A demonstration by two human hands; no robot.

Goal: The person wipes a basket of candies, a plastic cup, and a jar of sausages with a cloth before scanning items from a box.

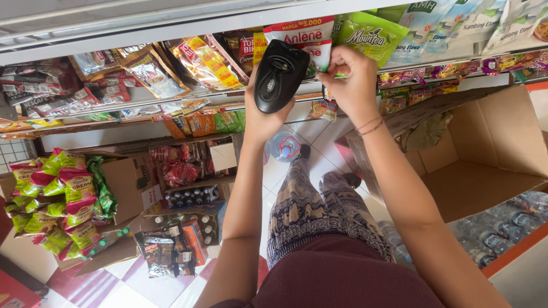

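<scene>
Left hand (264,117) clamped around your rigid, light black scanner (279,74) at the shelf edge (188,100), right hand (353,77) pinching the soft, crinkly red-and-white pouch (302,34); grip its stiff seam

Black handheld scanner (278,74) held upright at the shelf; white-red pouch (311,43) pinched beside it.

Bare arms, no sleeves reaching the forearms. Thin string bracelets (370,126), two or three strands, around the right wrist. Dark maroon top (337,274) over the belly. Loose trousers (308,211) with small dark and cream ornament pattern. Dark shoes (303,152), only partly visible below the trousers.
</scene>
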